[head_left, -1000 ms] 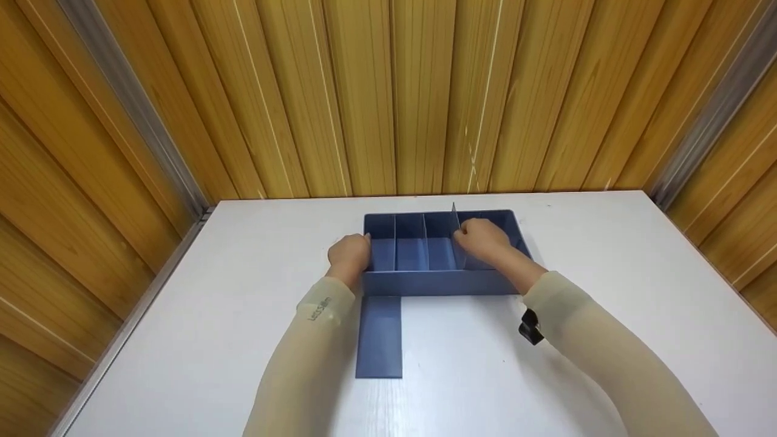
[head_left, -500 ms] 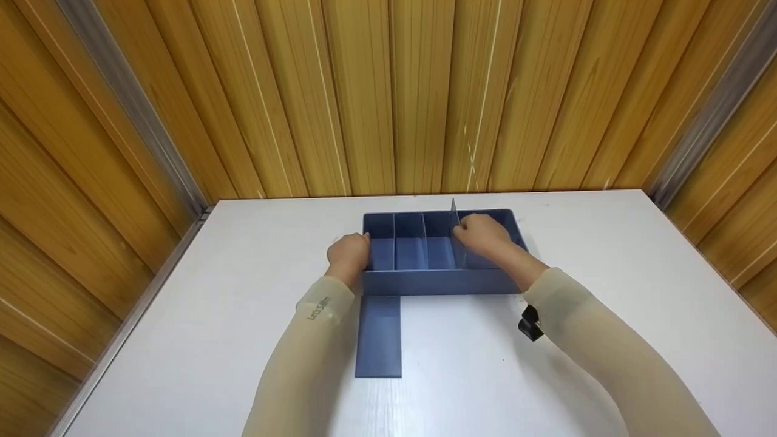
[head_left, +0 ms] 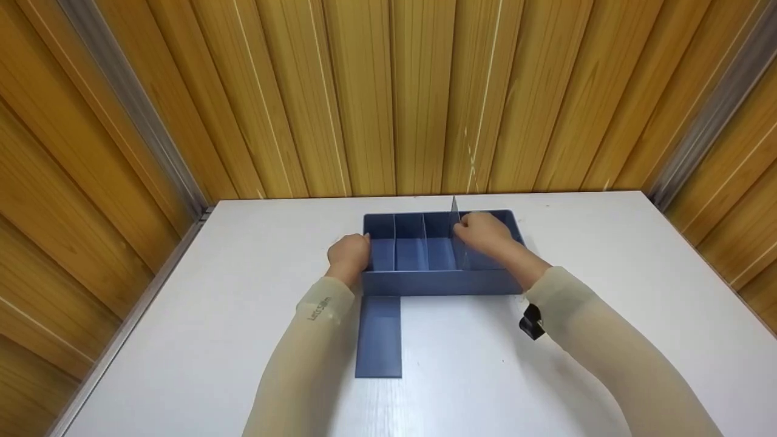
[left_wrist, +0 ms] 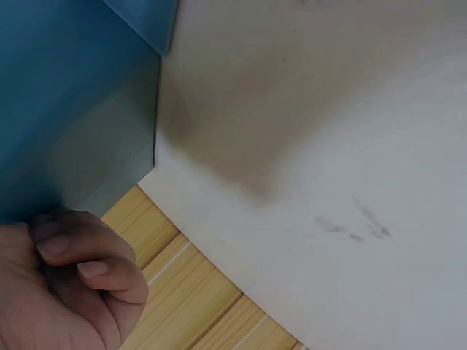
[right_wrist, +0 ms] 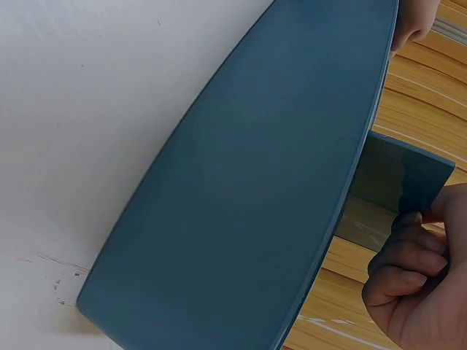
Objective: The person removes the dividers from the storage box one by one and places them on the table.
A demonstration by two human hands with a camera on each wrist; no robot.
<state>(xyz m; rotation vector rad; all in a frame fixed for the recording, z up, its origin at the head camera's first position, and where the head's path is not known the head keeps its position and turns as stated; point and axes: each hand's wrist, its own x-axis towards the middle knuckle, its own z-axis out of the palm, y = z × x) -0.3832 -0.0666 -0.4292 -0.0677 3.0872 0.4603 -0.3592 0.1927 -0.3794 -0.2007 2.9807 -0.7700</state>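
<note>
A blue divided box [head_left: 443, 283] sits near the back of the white table, with upright dividers splitting it into compartments. My left hand [head_left: 349, 254] grips the box's left wall, its fingers curled against the outside in the left wrist view. Toward the right of the box, my right hand [head_left: 484, 233] pinches a thin blue divider [right_wrist: 430, 168] by its upper edge. That divider stands partly above the rim, its lower part still inside the box. Both hands show in the right wrist view, where the box's front wall fills the middle.
On the white table [head_left: 473, 376], a flat blue rectangular panel [head_left: 379, 340] lies in front of the box's left end. Wood-patterned walls [head_left: 419, 97] rise at the back and both sides. A black clip-like object [head_left: 532, 321] is at the right cuff.
The divider has risen slightly out of the box, and my right hand has moved up a little with it. My left hand and the box have stayed in place.
</note>
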